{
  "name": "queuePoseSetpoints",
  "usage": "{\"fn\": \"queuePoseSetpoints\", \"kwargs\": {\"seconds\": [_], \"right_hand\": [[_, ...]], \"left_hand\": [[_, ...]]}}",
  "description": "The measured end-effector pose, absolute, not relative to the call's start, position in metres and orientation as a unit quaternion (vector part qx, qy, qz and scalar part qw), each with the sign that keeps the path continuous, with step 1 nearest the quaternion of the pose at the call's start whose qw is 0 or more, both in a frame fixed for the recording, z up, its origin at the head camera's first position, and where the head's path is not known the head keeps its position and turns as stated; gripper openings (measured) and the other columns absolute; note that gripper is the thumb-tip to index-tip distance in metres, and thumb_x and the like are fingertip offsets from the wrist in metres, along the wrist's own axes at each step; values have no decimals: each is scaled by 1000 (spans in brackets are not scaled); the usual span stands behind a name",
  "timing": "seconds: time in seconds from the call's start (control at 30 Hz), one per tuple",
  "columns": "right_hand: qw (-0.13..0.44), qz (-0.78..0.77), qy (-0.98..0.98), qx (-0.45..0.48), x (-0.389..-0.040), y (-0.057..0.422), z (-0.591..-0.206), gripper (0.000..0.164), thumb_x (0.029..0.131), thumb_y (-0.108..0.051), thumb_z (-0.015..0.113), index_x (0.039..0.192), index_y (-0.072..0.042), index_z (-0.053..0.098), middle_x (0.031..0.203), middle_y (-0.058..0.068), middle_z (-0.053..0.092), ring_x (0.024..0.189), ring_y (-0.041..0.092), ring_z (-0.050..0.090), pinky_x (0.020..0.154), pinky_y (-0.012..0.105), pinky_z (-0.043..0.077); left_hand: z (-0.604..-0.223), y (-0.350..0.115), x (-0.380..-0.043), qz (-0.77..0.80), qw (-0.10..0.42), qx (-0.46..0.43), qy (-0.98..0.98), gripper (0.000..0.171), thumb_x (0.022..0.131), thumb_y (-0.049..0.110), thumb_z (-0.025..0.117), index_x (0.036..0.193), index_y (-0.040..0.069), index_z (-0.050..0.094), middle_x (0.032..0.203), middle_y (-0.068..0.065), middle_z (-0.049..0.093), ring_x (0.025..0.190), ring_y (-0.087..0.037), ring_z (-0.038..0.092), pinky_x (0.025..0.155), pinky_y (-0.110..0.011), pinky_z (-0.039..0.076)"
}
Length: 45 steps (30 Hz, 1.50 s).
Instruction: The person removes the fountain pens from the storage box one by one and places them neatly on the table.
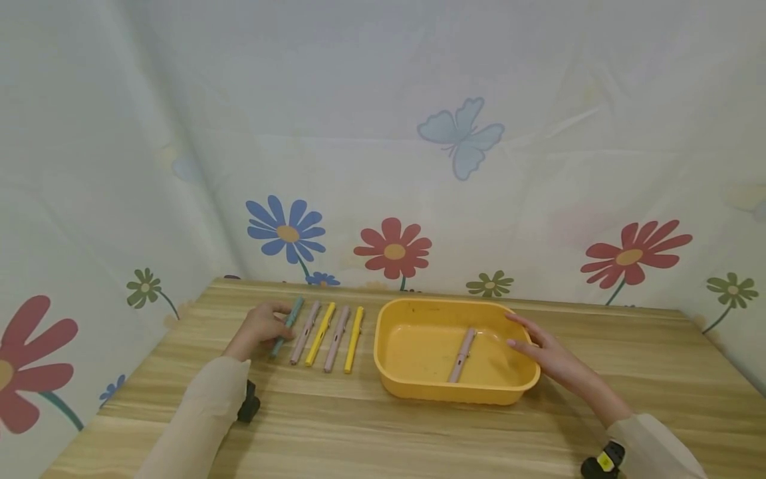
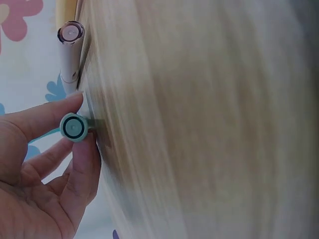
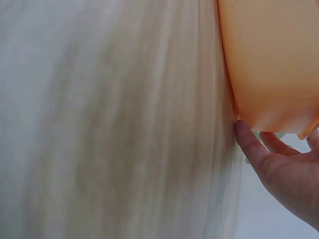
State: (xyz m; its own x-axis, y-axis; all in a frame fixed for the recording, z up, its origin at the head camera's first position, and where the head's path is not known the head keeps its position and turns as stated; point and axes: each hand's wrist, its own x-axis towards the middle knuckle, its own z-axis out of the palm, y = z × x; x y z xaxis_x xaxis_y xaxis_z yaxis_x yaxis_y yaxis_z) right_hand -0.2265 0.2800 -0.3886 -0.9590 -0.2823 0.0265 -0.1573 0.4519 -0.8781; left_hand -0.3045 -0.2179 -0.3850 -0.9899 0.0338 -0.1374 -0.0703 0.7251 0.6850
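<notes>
My left hand [image 1: 268, 323] is at the left end of a row of pens and pinches a teal pen [image 1: 293, 313] between thumb and fingers. In the left wrist view the teal pen's round end [image 2: 74, 127] faces the camera, close to the tabletop. To its right lie a mauve pen [image 1: 306, 332], a yellow pen [image 1: 320, 334], a second mauve pen [image 1: 337, 339] and a second yellow pen [image 1: 354, 339]. My right hand [image 1: 553, 356] holds the right rim of a yellow plastic basin [image 1: 457, 392], some fingers lapping over it. Inside the basin lies another mauve pen [image 1: 462, 356].
The wooden table [image 1: 335, 432] ends at the back against a pale curtain [image 1: 359, 166] printed with flowers and a butterfly. The basin's raised wall stands just right of the pen row. Dark wrist cameras [image 1: 248, 402] sit on both forearms.
</notes>
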Motion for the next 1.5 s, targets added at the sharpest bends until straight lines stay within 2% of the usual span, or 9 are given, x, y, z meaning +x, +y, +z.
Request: {"fn": "queuePoseSetpoints", "kwargs": {"seconds": [0.5, 0.8, 0.9, 1.03, 1.27, 1.5], "right_hand": [[70, -510, 849, -121, -228, 280, -391, 61, 92, -27, 51, 143, -5, 25, 148, 24, 10, 131, 47, 12, 97, 56, 33], [66, -511, 848, -124, -228, 281, -390, 60, 92, -25, 51, 142, -5, 25, 148, 25, 11, 131, 47, 15, 96, 55, 35], [66, -507, 851, -120, -228, 281, -390, 59, 92, -24, 52, 142, -5, 26, 147, 25, 12, 131, 48, 14, 96, 56, 34], [64, -506, 852, -121, -229, 281, -391, 59, 92, -24, 52, 142, -5, 26, 147, 25, 13, 130, 48, 15, 96, 56, 34], [60, -504, 852, -128, -229, 280, -390, 59, 92, -24, 52, 142, -4, 26, 147, 25, 12, 131, 48, 13, 96, 56, 34], [59, -502, 854, -125, -228, 280, -391, 59, 92, -24, 52, 142, -4, 26, 147, 25, 12, 131, 47, 14, 96, 55, 34]], "left_hand": [[-382, -214, -301, 346, 84, -18, 934, 57, 70, 6, 73, 120, -9, 49, 90, -18, 58, 59, -18, 56, 53, -29, 50], [-379, -213, -296, 336, 81, -17, 938, 58, 71, 9, 72, 120, -10, 48, 99, -26, 57, 63, -20, 58, 56, -29, 51], [-375, -214, -294, 336, 86, -21, 938, 58, 73, 10, 72, 122, -9, 47, 106, -27, 55, 70, -21, 57, 58, -30, 50], [-370, -214, -293, 349, 83, -19, 933, 56, 75, 10, 69, 124, -8, 47, 104, -25, 58, 76, -22, 58, 61, -31, 50], [-360, -206, -284, 382, 62, 10, 922, 54, 78, 11, 66, 126, -6, 47, 103, -23, 57, 82, -26, 59, 61, -33, 54], [-350, -188, -273, 416, 13, 49, 908, 50, 81, 12, 65, 125, -4, 49, 96, -17, 59, 75, -23, 59, 57, -28, 52]]}}
